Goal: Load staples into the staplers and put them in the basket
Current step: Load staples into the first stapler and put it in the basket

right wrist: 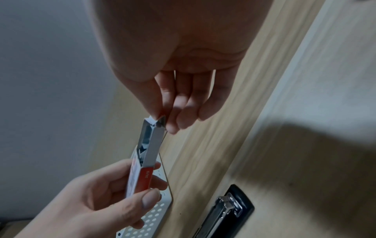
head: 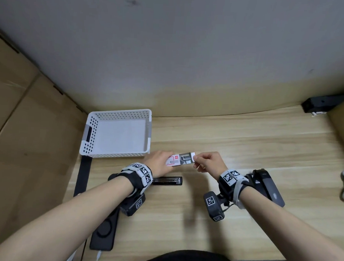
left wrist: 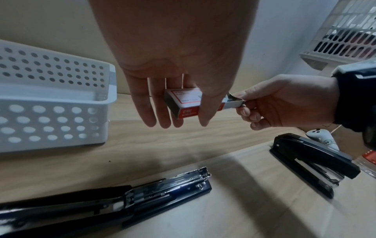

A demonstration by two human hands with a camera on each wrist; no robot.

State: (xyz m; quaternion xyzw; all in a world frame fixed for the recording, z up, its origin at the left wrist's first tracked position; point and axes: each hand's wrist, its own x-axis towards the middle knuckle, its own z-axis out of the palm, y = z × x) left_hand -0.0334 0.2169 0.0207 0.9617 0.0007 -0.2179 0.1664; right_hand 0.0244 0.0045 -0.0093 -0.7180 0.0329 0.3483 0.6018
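A pale wood-grain desk [head: 246,138] is bounded by a grey wall and cardboard panels. A red-and-white cardboard staple box [head: 173,160] is gripped by the left hand [head: 159,163]; its grey inner tray [head: 186,157] is pinched by the right hand [head: 211,162]. A perforated white plastic basket [head: 91,134] is seen beyond the left hand, an opened black stapler [head: 167,180] beneath its wrist, and a closed black stapler [left wrist: 311,162] under the right wrist.

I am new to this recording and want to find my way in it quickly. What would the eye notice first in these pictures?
First, the two hands meeting above the wooden table: the left hand grips a small red and white staple box, and the right hand pinches its inner tray, pulled partly out. Behind the left hand sits a white basket with nothing in it. One stapler lies opened flat near the left wrist; another stapler sits closed near the right wrist.
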